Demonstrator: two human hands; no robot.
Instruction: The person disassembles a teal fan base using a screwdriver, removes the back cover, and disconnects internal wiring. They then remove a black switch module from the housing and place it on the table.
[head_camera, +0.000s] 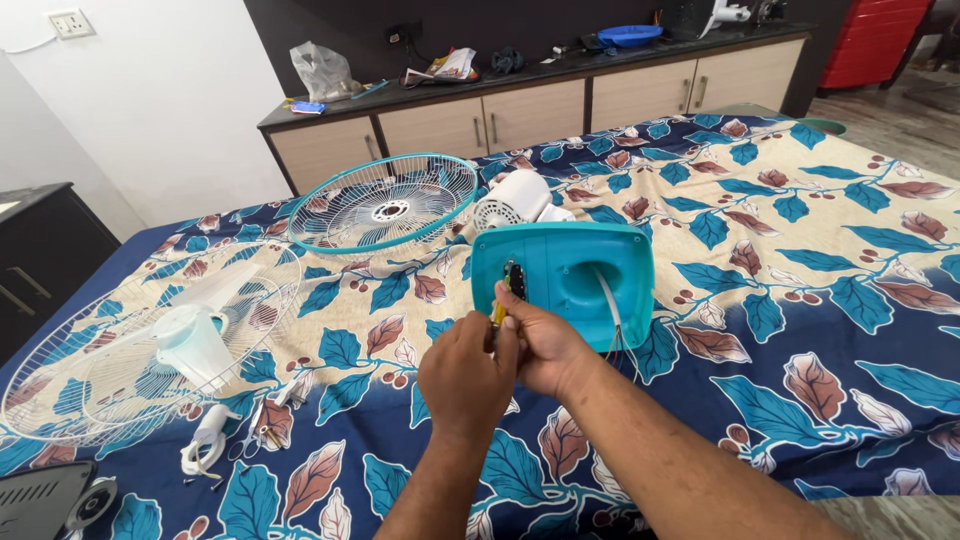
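A teal fan base (575, 270) lies on its side on the leaf-patterned bedsheet (800, 300), its underside facing me, with a white motor housing (515, 197) behind it. Both hands meet at the base's left opening. My left hand (465, 375) and my right hand (545, 345) grip a yellow-handled screwdriver (498, 312) whose tip points into the dark switch slot (516, 280). A white cord (610, 300) runs out of the base's hollow.
A teal-rimmed fan guard (385, 203) lies at the back left. A white guard with a pale blade (150, 340) lies at the left. Small white parts and screws (210, 445) sit near the front left. A cabinet (530, 110) with clutter stands behind the bed.
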